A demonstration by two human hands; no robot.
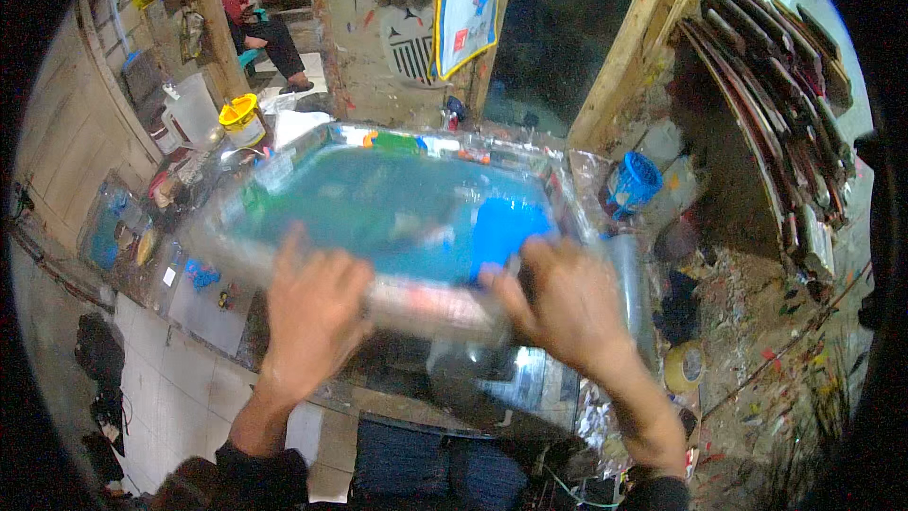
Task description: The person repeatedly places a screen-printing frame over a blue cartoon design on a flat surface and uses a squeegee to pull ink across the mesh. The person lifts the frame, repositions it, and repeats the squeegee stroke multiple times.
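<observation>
A framed screen with teal mesh lies tilted across the worktop, its metal front bar blurred. A patch of bright blue ink covers the mesh's right end. My left hand grips the front bar toward its left part, fingers bent over it and partly smeared by motion. Over the right part of that bar, beside the blue ink, my right hand has curled fingers; whatever they grip is hidden by the hand and blur.
Left on the worktop stand a yellow bucket, a jug and bottle. Right are a blue pot, tape roll and stacked frames against the wall. Behind, a seated person and hanging cloth.
</observation>
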